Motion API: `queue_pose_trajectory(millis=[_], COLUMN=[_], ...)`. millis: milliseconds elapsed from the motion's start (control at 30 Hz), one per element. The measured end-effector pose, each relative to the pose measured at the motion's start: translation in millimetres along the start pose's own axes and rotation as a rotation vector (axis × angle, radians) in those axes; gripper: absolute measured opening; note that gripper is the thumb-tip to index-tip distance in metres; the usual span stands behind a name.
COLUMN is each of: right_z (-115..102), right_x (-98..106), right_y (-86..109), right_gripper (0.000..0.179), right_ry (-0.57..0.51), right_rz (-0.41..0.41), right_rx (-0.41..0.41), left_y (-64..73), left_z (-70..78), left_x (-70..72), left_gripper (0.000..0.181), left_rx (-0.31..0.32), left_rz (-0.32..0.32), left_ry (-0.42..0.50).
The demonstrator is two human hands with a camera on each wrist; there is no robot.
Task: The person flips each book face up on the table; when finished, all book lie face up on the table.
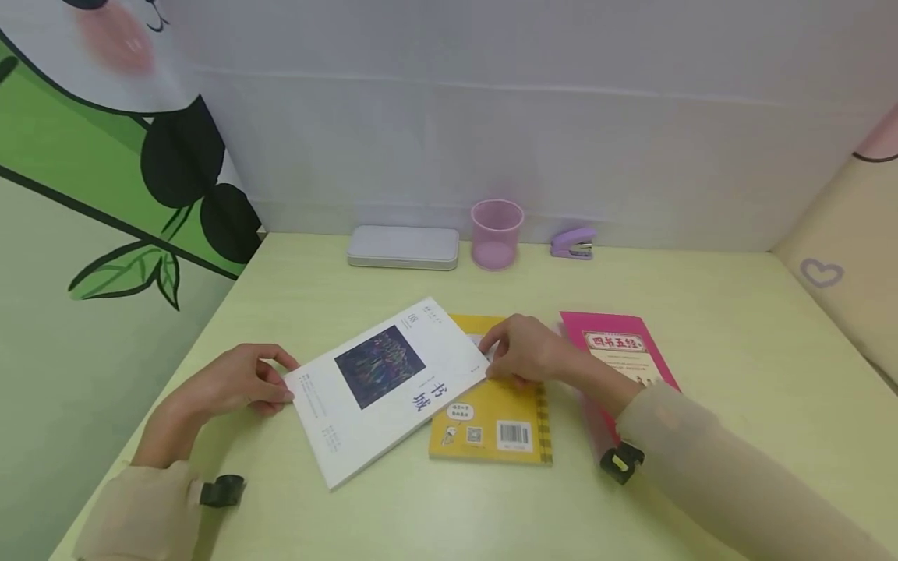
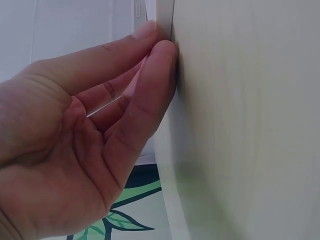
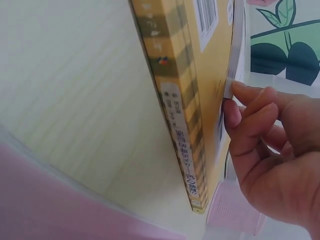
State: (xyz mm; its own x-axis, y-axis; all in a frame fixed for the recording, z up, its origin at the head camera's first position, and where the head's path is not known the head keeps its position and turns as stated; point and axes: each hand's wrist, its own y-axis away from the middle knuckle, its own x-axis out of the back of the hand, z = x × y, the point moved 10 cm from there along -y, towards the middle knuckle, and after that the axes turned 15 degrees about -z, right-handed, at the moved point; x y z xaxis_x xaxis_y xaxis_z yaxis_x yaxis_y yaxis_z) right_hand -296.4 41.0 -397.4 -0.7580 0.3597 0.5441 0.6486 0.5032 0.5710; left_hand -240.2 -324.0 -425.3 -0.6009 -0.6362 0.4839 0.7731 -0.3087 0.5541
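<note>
A white book [image 1: 386, 389] with a dark square picture on its cover lies slanted, its right part over a yellow book [image 1: 491, 425]. My left hand [image 1: 242, 378] pinches its left edge between thumb and fingers; in the left wrist view those fingertips [image 2: 162, 50] are low against the tabletop. At the opposite end, my right hand [image 1: 529, 351] pinches the white book's right corner above the yellow one. The right wrist view shows the yellow book's checked spine [image 3: 175, 115] beside that hand. Part of the yellow cover is hidden under the white book.
A pink book [image 1: 617, 343] lies to the right, partly covered by my right forearm. Along the back of the table stand a pale flat case [image 1: 403, 248], a pink mesh cup [image 1: 496, 238] and a purple stapler [image 1: 573, 243]. A white curtain-like backdrop [image 1: 526, 148] rises behind them.
</note>
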Motion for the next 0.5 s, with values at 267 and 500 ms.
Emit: queue_pose_trajectory(millis=[267, 500], right_z=[-6.5, -5.5], right_x=[-3.7, -2.0], right_y=[-4.8, -8.1], right_gripper=[0.032, 0.033], right_ry=[0.074, 0.108], right_rz=[0.011, 0.006], right_rx=[-0.049, -0.047], left_y=[-0.4, -3.2], left_z=[-1.4, 1.1], left_x=[1.6, 1.1], left_gripper=[0.043, 0.042], left_rx=[0.012, 0.018], left_rz=[0.012, 0.015], left_ry=[-0.021, -0.044])
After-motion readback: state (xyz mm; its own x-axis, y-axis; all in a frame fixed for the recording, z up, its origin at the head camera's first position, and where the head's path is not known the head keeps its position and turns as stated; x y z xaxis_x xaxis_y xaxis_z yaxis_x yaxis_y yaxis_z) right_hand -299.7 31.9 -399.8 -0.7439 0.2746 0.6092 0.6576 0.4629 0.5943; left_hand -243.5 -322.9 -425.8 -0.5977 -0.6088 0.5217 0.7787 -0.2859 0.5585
